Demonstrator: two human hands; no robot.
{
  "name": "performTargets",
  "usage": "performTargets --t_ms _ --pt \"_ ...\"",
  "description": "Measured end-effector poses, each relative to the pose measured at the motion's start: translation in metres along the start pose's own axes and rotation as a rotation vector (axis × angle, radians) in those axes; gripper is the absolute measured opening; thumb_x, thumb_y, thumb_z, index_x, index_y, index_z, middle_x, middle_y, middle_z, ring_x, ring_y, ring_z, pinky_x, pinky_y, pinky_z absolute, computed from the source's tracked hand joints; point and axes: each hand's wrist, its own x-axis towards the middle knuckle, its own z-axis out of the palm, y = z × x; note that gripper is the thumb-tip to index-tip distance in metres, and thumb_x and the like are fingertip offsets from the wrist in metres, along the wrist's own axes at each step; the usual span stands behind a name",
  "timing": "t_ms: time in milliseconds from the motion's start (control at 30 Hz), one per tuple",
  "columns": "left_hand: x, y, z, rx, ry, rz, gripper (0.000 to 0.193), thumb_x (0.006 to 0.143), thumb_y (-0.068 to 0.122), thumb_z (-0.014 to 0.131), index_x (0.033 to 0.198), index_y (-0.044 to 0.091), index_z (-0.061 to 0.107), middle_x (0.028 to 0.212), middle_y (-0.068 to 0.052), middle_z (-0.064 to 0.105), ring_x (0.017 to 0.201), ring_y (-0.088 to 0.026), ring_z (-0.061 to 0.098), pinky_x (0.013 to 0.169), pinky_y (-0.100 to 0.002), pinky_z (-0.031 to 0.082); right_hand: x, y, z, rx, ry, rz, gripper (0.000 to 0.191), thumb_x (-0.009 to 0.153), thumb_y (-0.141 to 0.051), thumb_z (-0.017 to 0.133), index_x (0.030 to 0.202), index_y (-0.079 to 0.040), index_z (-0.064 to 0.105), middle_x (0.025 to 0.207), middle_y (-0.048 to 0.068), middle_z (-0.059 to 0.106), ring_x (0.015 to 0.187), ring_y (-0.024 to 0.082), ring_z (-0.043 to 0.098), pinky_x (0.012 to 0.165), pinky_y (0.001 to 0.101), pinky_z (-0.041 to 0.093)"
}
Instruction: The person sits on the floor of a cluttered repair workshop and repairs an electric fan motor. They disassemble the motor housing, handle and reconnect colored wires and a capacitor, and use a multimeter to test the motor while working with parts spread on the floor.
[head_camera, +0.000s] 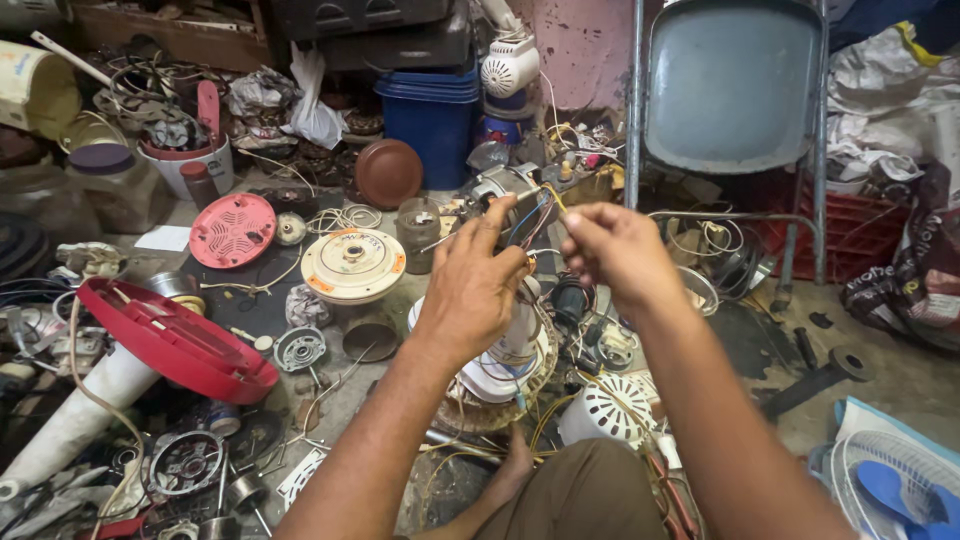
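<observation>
My left hand (472, 285) and my right hand (620, 250) are raised over a white fan motor unit (505, 365) that stands on the floor in front of my knee. Both hands pinch a bundle of thin coloured wires (535, 215) that rises from the motor; the left grips them from the left, the right from the right with a yellow strand near its fingertips. A grey metal motor body (500, 182) lies just behind the wires. My foot (515, 465) rests beside the motor's base.
Fan parts cover the floor: a red fan base (175, 340) on a white pole at left, a pink round cover (232, 230), a cream round housing (352, 262), a white vented cap (610, 405). A grey folding chair (732, 90) stands behind, a blue bin (432, 120) further back.
</observation>
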Motion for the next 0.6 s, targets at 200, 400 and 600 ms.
performTargets --t_ms 200,400,600 --pt "0.002 0.005 0.004 -0.041 0.018 -0.064 0.011 0.087 0.02 0.073 0.091 0.009 0.073 0.155 -0.011 0.044 0.13 -0.033 0.052 0.102 -0.056 0.039 -0.025 0.044 0.012 -0.107 0.159 -0.417 0.012 0.098 -0.015 0.074 0.097 -0.002 0.073 0.084 0.004 0.074 0.072 0.006 0.067 0.065 0.0201 0.054" --pt "0.007 0.008 0.007 0.047 0.018 -0.077 0.011 0.086 0.02 0.074 0.087 0.01 0.072 0.154 -0.009 0.045 0.127 -0.029 0.054 0.097 -0.057 0.04 -0.044 0.041 0.024 -0.539 0.326 -0.849 0.007 0.094 -0.006 0.077 0.099 -0.004 0.073 0.088 0.007 0.073 0.073 0.014 0.07 0.067 0.0292 0.055" --pt "0.006 0.011 0.019 0.217 0.019 -0.076 0.007 0.089 0.014 0.064 0.094 0.009 0.067 0.155 -0.013 0.044 0.125 -0.032 0.055 0.085 -0.055 0.042 -0.054 0.024 0.026 -0.922 0.293 -1.207 0.015 0.087 -0.007 0.079 0.1 -0.006 0.072 0.1 0.007 0.071 0.09 0.027 0.068 0.077 0.0383 0.055"
